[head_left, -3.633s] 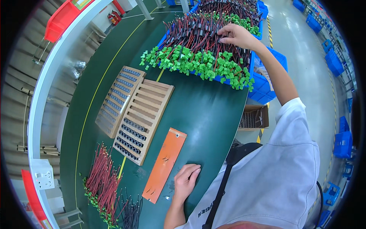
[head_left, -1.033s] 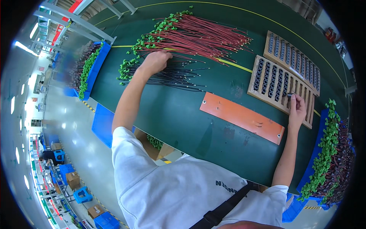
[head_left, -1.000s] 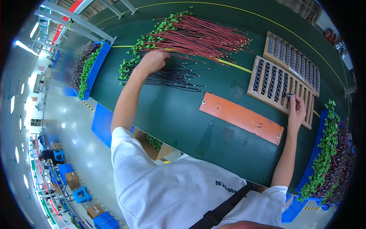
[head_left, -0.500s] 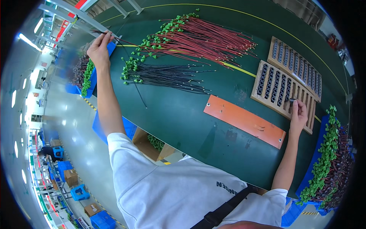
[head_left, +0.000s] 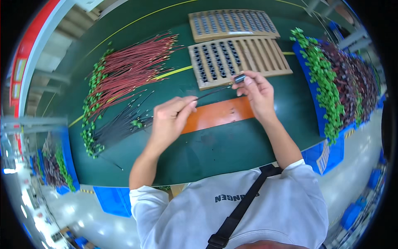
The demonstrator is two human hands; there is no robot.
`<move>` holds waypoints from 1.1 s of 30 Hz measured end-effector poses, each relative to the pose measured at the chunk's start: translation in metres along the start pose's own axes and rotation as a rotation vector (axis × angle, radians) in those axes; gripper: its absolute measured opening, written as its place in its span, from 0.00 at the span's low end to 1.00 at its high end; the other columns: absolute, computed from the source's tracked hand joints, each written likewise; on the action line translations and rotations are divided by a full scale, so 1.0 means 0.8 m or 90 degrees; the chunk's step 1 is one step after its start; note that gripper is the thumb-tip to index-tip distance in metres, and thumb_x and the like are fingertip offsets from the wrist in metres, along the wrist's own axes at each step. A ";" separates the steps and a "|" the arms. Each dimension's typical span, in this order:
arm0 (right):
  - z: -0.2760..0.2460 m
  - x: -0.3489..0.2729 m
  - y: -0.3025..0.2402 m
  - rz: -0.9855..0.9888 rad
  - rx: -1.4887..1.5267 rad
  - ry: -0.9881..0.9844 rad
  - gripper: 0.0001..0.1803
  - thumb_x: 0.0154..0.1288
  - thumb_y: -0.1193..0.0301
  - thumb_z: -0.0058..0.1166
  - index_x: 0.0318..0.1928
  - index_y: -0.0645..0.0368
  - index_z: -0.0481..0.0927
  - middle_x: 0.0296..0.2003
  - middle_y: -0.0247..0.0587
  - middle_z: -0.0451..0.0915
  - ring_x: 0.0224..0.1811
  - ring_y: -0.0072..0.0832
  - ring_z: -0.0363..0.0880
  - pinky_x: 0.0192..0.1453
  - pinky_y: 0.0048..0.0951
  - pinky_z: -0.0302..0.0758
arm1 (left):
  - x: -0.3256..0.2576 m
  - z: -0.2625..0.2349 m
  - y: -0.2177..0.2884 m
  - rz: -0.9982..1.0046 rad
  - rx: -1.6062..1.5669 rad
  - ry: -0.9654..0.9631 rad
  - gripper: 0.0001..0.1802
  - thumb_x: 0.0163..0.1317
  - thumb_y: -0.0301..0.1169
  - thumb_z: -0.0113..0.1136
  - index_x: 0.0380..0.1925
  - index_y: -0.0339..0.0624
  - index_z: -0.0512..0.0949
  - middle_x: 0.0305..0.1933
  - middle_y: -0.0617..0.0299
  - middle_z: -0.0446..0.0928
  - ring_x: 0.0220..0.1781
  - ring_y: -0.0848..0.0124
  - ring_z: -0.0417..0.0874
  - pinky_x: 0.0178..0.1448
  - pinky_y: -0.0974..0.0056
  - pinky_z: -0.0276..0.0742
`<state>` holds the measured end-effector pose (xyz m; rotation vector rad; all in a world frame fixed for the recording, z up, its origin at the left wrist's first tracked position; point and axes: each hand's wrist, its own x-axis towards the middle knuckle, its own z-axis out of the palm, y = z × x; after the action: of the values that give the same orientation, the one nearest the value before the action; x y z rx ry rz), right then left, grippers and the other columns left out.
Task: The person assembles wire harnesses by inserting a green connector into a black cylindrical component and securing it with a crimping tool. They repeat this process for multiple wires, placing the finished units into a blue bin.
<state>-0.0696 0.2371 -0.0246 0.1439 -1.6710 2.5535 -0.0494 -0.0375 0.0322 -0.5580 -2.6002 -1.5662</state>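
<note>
Fingertips of the left hand (head_left: 169, 120) pinch one end of a thin black wire (head_left: 212, 92), which runs up and to the right to the right hand (head_left: 256, 92). That hand is closed on a small dark cylindrical sleeve (head_left: 239, 78), held between thumb and forefinger at the wire's other end. Both hands hover above the dark green table (head_left: 215, 149), over a flat orange rectangular plate (head_left: 217, 114) lying lengthwise between them.

Just beyond the right hand sits a tan slotted tray (head_left: 237, 59), its left half filled with dark sleeves in rows, its right slots bare. A second tan slotted tray (head_left: 232, 24) lies beyond it, close alongside. To the left of the left hand a fan of loose black wires (head_left: 118, 124) spreads across the table, and past that a larger heap of red wires with green connector ends (head_left: 124, 70). Along the table's right edge a blue bin (head_left: 315, 108) holds more dark wires with green connectors (head_left: 325, 79). Bare green surface lies between the orange plate and the near table edge, in front of the person's grey shirt (head_left: 232, 207).
</note>
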 end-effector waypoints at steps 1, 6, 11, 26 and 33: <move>0.000 -0.009 -0.001 -0.014 0.020 -0.011 0.14 0.80 0.71 0.53 0.58 0.67 0.78 0.51 0.48 0.86 0.48 0.28 0.87 0.47 0.27 0.82 | 0.003 0.013 0.003 -0.031 -0.032 -0.035 0.08 0.72 0.24 0.63 0.45 0.32 0.88 0.31 0.61 0.85 0.21 0.80 0.76 0.27 0.71 0.71; -0.007 -0.027 -0.003 -0.051 0.032 -0.001 0.14 0.81 0.71 0.52 0.60 0.66 0.76 0.52 0.50 0.86 0.47 0.27 0.86 0.47 0.27 0.82 | 0.005 0.036 -0.013 -0.073 -0.100 -0.100 0.10 0.74 0.25 0.62 0.48 0.32 0.87 0.32 0.61 0.86 0.22 0.80 0.77 0.27 0.71 0.72; 0.000 -0.029 -0.006 -0.079 0.008 0.011 0.14 0.81 0.71 0.52 0.59 0.65 0.76 0.52 0.50 0.86 0.46 0.26 0.85 0.47 0.26 0.82 | 0.004 0.031 -0.006 -0.074 -0.038 -0.130 0.10 0.75 0.26 0.59 0.48 0.32 0.85 0.31 0.58 0.83 0.27 0.74 0.80 0.33 0.66 0.76; -0.002 -0.028 -0.002 -0.036 0.006 -0.051 0.14 0.82 0.70 0.49 0.59 0.64 0.77 0.51 0.53 0.85 0.43 0.26 0.82 0.46 0.28 0.80 | 0.004 0.029 -0.005 -0.061 0.044 -0.165 0.11 0.78 0.31 0.57 0.42 0.32 0.81 0.37 0.48 0.84 0.36 0.56 0.85 0.44 0.57 0.79; 0.010 -0.035 -0.016 0.035 -0.039 -0.073 0.13 0.79 0.72 0.55 0.59 0.63 0.78 0.50 0.45 0.86 0.47 0.26 0.85 0.49 0.28 0.83 | 0.001 0.041 -0.008 -0.021 0.050 -0.109 0.09 0.77 0.29 0.57 0.39 0.35 0.82 0.26 0.61 0.76 0.26 0.75 0.72 0.32 0.65 0.70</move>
<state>-0.0396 0.2345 -0.0137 0.2481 -1.8157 2.5749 -0.0477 -0.0118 0.0108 -0.6741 -2.7952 -1.4784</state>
